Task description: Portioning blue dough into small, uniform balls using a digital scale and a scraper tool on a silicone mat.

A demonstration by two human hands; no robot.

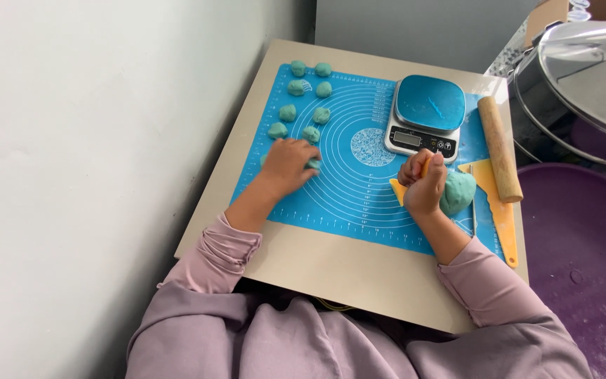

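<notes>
My left hand (pixel 287 165) rests palm down on a small teal dough ball (pixel 314 163) on the blue silicone mat (pixel 345 189), fingers curled over it. Several more teal dough balls (pixel 306 89) lie in rows at the mat's far left. My right hand (pixel 423 184) is closed around a yellow plastic scraper (pixel 397 191), whose blade points down to the mat. A large teal dough lump (pixel 458 191) lies just right of that hand.
A digital kitchen scale (pixel 426 112) with a blue top stands at the mat's far side. A wooden rolling pin (pixel 499 147) and a yellow plastic knife (pixel 499 210) lie at the right edge. A purple basin (pixel 583 238) and a metal lidded pot (pixel 583 77) stand right of the table.
</notes>
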